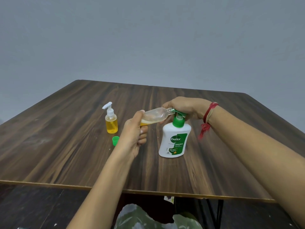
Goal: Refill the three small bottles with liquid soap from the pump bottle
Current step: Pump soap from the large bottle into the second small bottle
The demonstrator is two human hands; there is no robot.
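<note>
Tabletop (66, 146); left hand (133, 134) grips small bottle (156, 115) at base; right hand (186, 106) clasps pump (178, 121)

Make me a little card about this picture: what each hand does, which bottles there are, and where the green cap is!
left hand: grips the clear bottle by its bottom, tipped almost sideways
clear bottle: a little yellow soap inside, open mouth at the Dettol bottle spout
right hand: on the Dettol bottle's pump, fingers curled over it
yellow bottle: upright on the table, white pump on, mostly full
green cap: loose on the table, between yellow bottle and left hand
third small bottle: not in view
</note>
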